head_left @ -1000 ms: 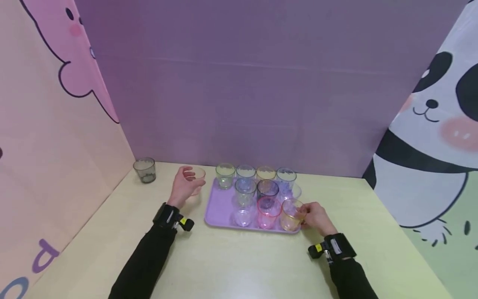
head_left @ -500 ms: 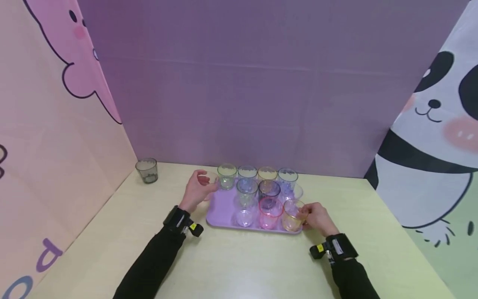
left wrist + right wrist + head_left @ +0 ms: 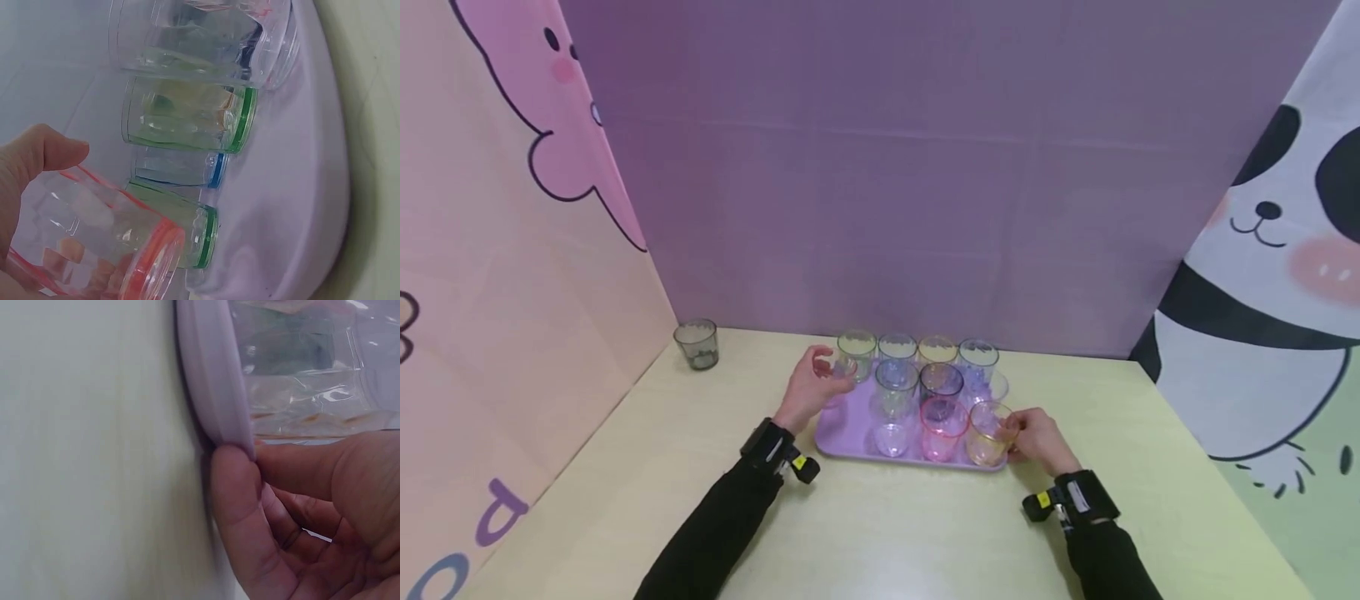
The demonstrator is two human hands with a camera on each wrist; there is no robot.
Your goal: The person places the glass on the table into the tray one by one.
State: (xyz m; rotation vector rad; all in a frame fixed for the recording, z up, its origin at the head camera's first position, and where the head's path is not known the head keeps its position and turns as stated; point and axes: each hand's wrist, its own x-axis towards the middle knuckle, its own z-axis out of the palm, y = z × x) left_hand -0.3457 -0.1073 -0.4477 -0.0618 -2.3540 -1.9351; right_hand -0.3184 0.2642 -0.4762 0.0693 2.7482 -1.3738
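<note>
My left hand [image 3: 808, 392] holds a clear tumbler with a reddish tint [image 3: 150, 250] over the left part of the purple tray [image 3: 846, 429]. In the left wrist view, the thumb lies on one side of the tumbler and fingers show through its wall. Green-tinted tumblers [image 3: 194, 115] and a blue-tinted one [image 3: 181, 167] stand just beyond it. My right hand [image 3: 1037, 437] pinches the tray's rim [image 3: 215, 381] at the front right corner between thumb and finger. Beside those fingers stands a yellowish tumbler [image 3: 985, 446], with a pink one [image 3: 940, 442] to its left.
Several more tinted tumblers stand close together on the tray, among them a dark one [image 3: 942, 382]. A grey tumbler [image 3: 700, 350] stands alone at the table's back left corner. A purple backdrop [image 3: 880, 208] rises behind the table [image 3: 895, 533].
My left hand has carried the reddish tumbler rightward from beside the tray to over its left part. My right hand has stayed at the tray's corner.
</note>
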